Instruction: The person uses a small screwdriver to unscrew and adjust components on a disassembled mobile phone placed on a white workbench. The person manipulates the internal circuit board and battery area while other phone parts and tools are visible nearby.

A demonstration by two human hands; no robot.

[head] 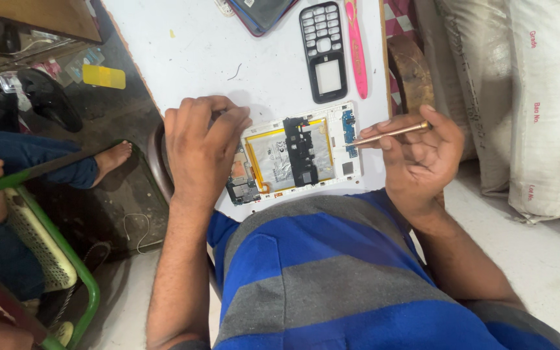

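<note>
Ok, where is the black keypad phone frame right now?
In the head view, the black keypad phone frame lies on the white table near its far right edge, beside a pink tool, just beyond the opened tablet.

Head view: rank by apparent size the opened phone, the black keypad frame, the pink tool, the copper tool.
1. Opened phone, largest.
2. Black keypad frame.
3. Pink tool: about as long as the frame, much narrower.
4. Copper tool in the right hand: thinnest, partly hidden.

White tabletop (189, 52) over grey floor (539, 259), stacked white sacks (526, 97) alongside, green-framed chair (66, 259) nearby.
</note>
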